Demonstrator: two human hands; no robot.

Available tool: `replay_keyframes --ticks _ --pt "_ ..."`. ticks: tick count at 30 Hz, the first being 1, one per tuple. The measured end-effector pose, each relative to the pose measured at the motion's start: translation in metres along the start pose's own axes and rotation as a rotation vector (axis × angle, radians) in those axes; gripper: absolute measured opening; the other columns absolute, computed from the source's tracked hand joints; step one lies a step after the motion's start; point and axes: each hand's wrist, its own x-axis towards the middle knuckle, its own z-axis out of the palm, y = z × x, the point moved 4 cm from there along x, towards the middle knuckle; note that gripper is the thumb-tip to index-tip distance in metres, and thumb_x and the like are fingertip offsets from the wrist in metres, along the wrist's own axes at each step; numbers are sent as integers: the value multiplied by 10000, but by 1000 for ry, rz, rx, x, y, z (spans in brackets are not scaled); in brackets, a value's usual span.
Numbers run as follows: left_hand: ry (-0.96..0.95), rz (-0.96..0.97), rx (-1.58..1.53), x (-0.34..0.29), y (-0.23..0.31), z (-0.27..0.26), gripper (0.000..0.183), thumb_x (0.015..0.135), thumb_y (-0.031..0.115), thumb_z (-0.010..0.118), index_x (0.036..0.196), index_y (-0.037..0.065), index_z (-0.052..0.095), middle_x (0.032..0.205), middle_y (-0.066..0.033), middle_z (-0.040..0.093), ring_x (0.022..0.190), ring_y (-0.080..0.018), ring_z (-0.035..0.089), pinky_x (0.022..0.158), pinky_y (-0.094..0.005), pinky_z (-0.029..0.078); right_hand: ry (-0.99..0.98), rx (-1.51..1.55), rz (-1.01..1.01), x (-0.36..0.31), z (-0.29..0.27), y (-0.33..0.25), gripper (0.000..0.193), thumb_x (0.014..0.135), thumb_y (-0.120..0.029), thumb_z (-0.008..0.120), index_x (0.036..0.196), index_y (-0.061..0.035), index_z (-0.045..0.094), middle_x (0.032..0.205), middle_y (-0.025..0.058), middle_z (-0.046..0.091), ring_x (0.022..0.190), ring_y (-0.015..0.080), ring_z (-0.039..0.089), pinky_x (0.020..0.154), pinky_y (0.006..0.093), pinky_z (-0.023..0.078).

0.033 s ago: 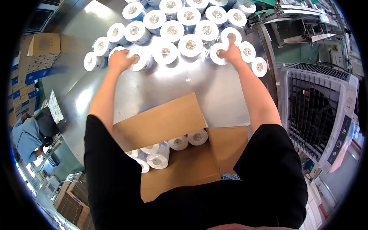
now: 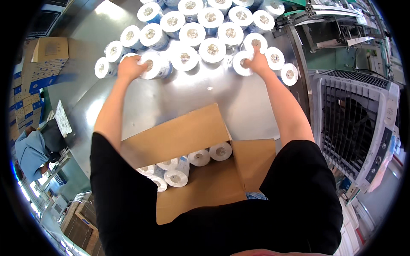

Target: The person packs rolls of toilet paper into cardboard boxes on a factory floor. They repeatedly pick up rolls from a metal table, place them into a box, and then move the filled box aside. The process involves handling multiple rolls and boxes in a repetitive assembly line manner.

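Upright paper rolls in clear wrap with blue print stand grouped on the metal table (image 2: 192,91). My left hand (image 2: 130,68) is at the group's left front edge, its thumb at the core of one paper roll (image 2: 159,68). Its other fingers go to a second roll (image 2: 128,55), mostly hidden behind the hand. At the right, my right hand (image 2: 258,62) pinches two neighbouring rolls. One finger dips into the core of the farther roll (image 2: 255,42), and the thumb is at the core of the nearer roll (image 2: 241,64). Close to my body, an open cardboard box (image 2: 205,200) holds several rolls (image 2: 176,177) along its far left side.
A box flap (image 2: 179,132) stands up between the table and the box. To the right is a large grey air cooler (image 2: 352,123), below a metal frame (image 2: 341,17). Stacked cartons (image 2: 49,51) and a person in a blue top (image 2: 32,153) are at the left.
The two rolls in my right hand have shifted slightly left and nearer. My left hand has moved slightly left, with the roll at its thumb.
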Motion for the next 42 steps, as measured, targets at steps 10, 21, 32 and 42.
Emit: replay_keyframes --ticks 10,21,32,42 --pt "-190 -33 -1223 -290 3 -144 384 891 151 586 1238 -11 553 1155 -88 610 1051 -171 572 904 -306 473 290 353 -120 -172 -82 4 622 714 -149 717 1262 35 488 879 153 676 822 196 667 723 289 516" --pt "38 692 9 -381 130 59 203 748 229 631 880 99 717 1004 -91 589 1003 -265 505 837 -372 416 -462 -303 -1105 -401 -109 -235 673 702 -120 718 1293 -4 420 841 182 633 748 309 661 593 380 531" --pt "-316 393 -948 -301 151 -92 237 845 183 604 1039 66 677 847 -102 692 760 -241 651 700 -329 510 -455 -387 -793 -382 8 -180 403 815 -193 637 1174 -30 553 711 152 654 653 287 669 548 373 516" --pt "-160 -156 -225 -55 189 37 801 736 589 653 1413 233 418 1240 -215 491 1205 -394 392 950 -441 425 149 370 456 -168 -80 -12 729 844 -329 658 1315 106 313 800 141 659 540 214 663 507 305 544"
